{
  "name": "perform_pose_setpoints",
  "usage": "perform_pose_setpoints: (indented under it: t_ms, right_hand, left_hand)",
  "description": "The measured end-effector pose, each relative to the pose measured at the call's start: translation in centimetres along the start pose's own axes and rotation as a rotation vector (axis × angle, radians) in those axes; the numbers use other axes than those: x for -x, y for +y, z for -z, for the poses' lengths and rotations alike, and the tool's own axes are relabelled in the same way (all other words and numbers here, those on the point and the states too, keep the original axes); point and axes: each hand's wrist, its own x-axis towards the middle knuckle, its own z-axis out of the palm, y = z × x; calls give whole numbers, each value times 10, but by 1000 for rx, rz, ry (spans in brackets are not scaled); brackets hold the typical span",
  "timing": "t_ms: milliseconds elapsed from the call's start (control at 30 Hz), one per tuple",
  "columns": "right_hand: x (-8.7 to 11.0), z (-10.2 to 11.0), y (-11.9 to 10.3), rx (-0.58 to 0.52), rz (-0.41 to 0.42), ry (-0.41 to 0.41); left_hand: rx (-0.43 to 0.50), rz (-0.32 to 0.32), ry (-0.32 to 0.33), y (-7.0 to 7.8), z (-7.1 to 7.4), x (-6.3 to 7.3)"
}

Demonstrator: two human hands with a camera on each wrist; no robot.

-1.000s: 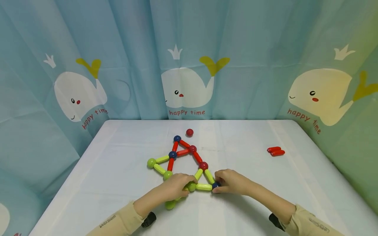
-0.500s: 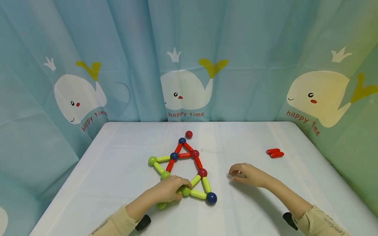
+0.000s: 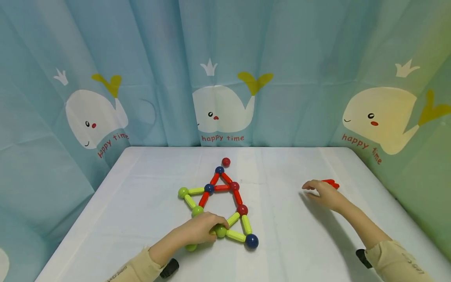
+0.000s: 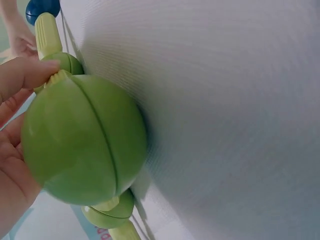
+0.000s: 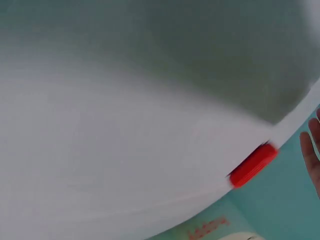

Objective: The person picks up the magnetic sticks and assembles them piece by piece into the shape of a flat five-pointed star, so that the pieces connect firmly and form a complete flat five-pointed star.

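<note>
A flat frame of magnetic rods and balls lies on the white table. My left hand (image 3: 206,228) pinches a green ball (image 3: 220,231) at its near side, fingertips where a yellow-green rod (image 3: 236,235) meets it. Close up in the left wrist view, another green ball (image 4: 82,140) fills the front and partly hides the grip. My right hand (image 3: 324,194), fingers loosely bent and holding nothing, hovers over the right of the table. Beside it are red rods (image 3: 331,183), partly hidden by the hand; one red rod (image 5: 253,165) shows blurred in the right wrist view.
A loose red ball (image 3: 226,162) lies just beyond the frame's top blue ball (image 3: 219,170). At the near right corner of the frame sits another blue ball (image 3: 251,241). A whale-print curtain (image 3: 296,113) stands behind the table.
My right hand has let go of the near blue ball and moved right and away to the red rods. The frame has turned slightly, while my left hand keeps its grip.
</note>
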Motion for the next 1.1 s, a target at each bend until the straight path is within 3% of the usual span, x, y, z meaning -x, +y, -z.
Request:
perform_pose_setpoints:
  t_ms: [167, 267, 500, 633, 800, 933, 1100]
  right_hand:
    - [8, 2, 27, 149, 87, 210]
    - [13, 2, 40, 226, 90, 299]
    - [26, 5, 58, 216, -47, 223]
    - [27, 4, 65, 214, -65, 200]
    - [26, 4, 70, 216, -80, 180]
    - [26, 3, 71, 222, -102, 147]
    - [27, 3, 72, 222, -105, 104]
  left_hand:
    - [13, -44, 35, -1, -2, -1]
    - [38, -37, 50, -1, -3, -2]
    - [122, 60, 107, 3, -3, -17]
    - [165, 123, 160, 8, -4, -31]
    - [193, 144, 224, 13, -7, -48]
    - [171, 149, 270, 16, -9, -59]
    - [104, 178, 256, 23, -12, -68]
